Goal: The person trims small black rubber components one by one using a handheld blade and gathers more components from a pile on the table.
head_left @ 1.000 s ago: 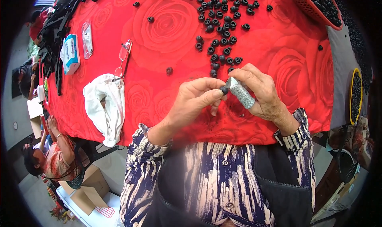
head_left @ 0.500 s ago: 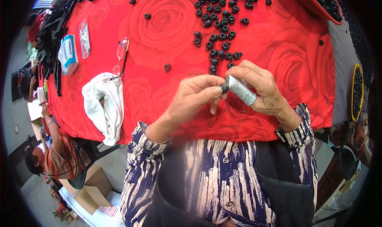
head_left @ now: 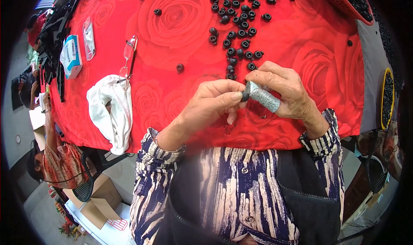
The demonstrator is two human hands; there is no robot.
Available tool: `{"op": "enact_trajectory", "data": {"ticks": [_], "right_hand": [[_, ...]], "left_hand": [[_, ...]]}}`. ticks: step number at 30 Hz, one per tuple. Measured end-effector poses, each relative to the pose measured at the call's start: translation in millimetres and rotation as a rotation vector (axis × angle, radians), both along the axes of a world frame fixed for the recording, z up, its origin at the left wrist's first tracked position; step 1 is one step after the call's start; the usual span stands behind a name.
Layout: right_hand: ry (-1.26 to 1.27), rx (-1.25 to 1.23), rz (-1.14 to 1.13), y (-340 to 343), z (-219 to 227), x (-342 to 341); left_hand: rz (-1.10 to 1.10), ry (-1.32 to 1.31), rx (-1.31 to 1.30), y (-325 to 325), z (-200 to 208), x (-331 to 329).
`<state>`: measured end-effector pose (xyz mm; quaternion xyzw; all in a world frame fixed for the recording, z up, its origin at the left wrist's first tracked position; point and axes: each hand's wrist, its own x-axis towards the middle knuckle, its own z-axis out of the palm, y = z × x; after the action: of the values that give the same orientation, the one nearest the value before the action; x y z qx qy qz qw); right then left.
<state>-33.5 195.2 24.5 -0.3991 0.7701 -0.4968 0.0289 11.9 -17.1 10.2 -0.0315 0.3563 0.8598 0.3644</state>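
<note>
My left hand [head_left: 215,99] pinches a small black round part [head_left: 245,97] between thumb and forefinger. Close against it, my right hand [head_left: 286,88] grips a small, flat, blade-like grey piece [head_left: 248,89]. A speckled silver-grey sleeve or wrapping [head_left: 265,99] lies along the right thumb; whether it covers the thumb or is a handle, I cannot tell. Just beyond the hands, similar black parts [head_left: 231,52] are scattered on the red rose-patterned cloth [head_left: 172,38]. One stray black part [head_left: 180,67] sits farther left.
Left of my hands lie a white cloth [head_left: 97,103], glasses [head_left: 129,51], a clear packet [head_left: 89,38] and a blue-white box [head_left: 72,56]. Black strips [head_left: 51,43] heap up at far left. A red basket [head_left: 340,4] and a yellow-rimmed container [head_left: 383,116] hold black parts. Another person [head_left: 56,159] sits at left.
Both hands stay together around the black part, with the fingers shifting only slightly. The whole view has tilted a little. At left, the other person's arm has moved.
</note>
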Motion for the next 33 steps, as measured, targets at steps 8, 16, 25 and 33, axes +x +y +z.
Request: {"op": "enact_trajectory", "data": {"ticks": [8,16,25,33], "right_hand": [[-0.052,-0.03,0.055,2,3,-1],[0.085,-0.05,0.044,2,7,-1],[0.178,-0.077,0.026,-3,6,2],[0.19,0.019,0.104,-3,11,8]], "left_hand": [[-0.056,-0.096,0.089,1,-3,3],[-0.026,-0.062,0.081,3,0,6],[0.008,-0.119,0.126,2,4,11],[0.182,-0.117,0.259,-13,-2,-8]]}}
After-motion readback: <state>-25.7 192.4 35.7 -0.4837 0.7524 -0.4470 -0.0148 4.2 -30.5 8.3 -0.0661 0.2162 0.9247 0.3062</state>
